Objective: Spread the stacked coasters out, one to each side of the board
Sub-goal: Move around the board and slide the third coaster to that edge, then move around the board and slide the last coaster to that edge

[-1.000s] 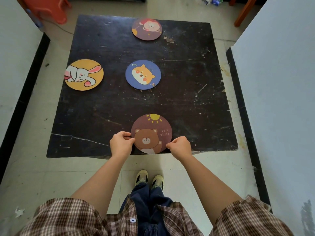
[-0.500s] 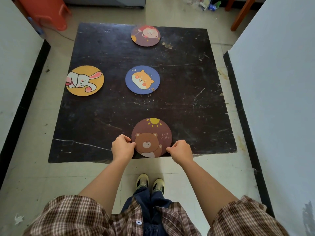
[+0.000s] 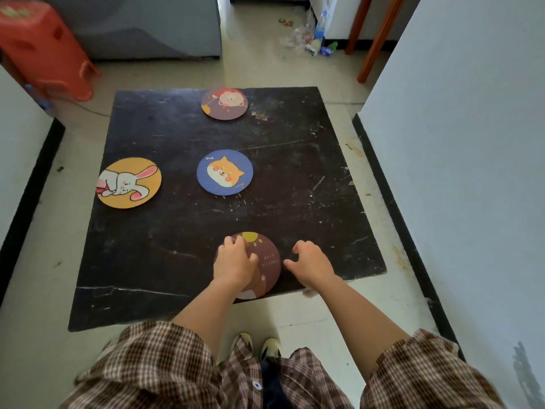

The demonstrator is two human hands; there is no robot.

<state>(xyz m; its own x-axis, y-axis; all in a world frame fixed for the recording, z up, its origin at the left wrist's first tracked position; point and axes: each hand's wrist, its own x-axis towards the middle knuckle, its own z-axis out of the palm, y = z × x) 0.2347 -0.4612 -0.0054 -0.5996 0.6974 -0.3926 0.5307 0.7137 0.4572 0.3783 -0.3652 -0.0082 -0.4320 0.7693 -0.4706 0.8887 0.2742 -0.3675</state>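
Observation:
A dark scratched board (image 3: 309,202) lies on the floor. A brown bear coaster (image 3: 267,261) sits at its near edge, slightly overhanging. My left hand (image 3: 234,264) rests flat on top of it, fingers spread. My right hand (image 3: 309,262) hovers just right of the coaster with fingers apart, holding nothing. A blue dog coaster (image 3: 225,172) lies in the board's middle. A yellow rabbit coaster (image 3: 129,182) sits at the left edge, and a purple coaster (image 3: 224,103) sits at the far edge.
White walls with black skirting (image 3: 398,187) run along both sides of the board. An orange plastic stool (image 3: 44,51) stands far left, a grey cabinet (image 3: 147,28) behind it. Bottles and litter (image 3: 312,39) and wooden legs (image 3: 374,39) lie far right.
Both hands let go of the bear coaster's edges. My left hand moved onto its top, and my right hand drew off to the right. The view tilted up.

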